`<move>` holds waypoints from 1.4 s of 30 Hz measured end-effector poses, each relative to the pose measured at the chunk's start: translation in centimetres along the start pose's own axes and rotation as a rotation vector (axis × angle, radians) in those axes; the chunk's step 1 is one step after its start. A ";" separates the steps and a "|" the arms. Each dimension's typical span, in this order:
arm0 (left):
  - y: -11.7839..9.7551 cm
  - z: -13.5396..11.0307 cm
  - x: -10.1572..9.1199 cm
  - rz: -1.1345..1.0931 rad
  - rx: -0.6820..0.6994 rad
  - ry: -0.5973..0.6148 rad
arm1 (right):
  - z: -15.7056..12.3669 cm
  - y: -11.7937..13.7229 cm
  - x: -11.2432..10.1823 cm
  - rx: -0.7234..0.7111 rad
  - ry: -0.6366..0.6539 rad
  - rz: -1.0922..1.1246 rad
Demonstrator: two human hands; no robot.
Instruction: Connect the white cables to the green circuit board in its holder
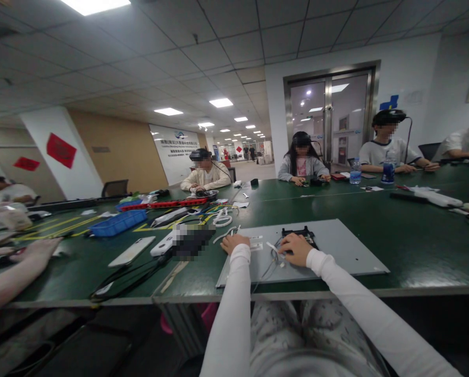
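Observation:
A flat grey panel lies on the green table in front of me, with a black bracket-like part on its surface. At the panel's left edge, my left hand has its fingers curled together beside a thin pale cable; what they hold is hidden. My right hand rests low over the panel just in front of the black part. Its fingertips are closed on thin grey wires with a white end. White labels show on the panel between both hands.
To the left lie a white phone, a white power strip, a blue tray and dark cables. Bottles stand at the far right. Several people sit around the table; a neighbour's arm reaches in at left.

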State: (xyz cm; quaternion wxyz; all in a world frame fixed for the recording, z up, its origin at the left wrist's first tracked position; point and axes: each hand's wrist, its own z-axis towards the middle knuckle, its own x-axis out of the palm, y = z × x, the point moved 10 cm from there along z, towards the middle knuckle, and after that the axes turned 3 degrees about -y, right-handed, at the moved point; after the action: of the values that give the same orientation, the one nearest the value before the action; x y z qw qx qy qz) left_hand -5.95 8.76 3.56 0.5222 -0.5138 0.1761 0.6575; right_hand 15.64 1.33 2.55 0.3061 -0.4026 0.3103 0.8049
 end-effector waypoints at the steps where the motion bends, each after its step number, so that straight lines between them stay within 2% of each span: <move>1: 0.2 0.1 0.1 0.009 -0.009 0.004 | 0.0 0.0 0.0 0.000 -0.001 -0.001; 8: 0.7 0.5 1.2 0.036 -0.033 0.080 | 0.0 0.2 -0.3 -0.002 -0.005 0.017; 13: 0.8 0.6 1.3 0.029 -0.039 0.081 | -0.1 0.3 -0.4 -0.004 -0.006 0.023; 23: 0.6 0.4 0.6 0.022 -0.047 0.053 | -0.1 0.3 -0.5 -0.020 -0.037 0.009; 42: 0.0 -0.2 -0.2 -0.039 -0.021 0.019 | -0.1 0.3 -0.2 -0.012 -0.016 0.004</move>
State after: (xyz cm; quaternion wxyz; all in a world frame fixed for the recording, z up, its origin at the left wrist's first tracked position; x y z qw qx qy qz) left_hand -5.85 8.53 3.67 0.5276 -0.5289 0.1641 0.6442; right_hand 15.58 1.07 2.77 0.3046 -0.3975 0.3039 0.8105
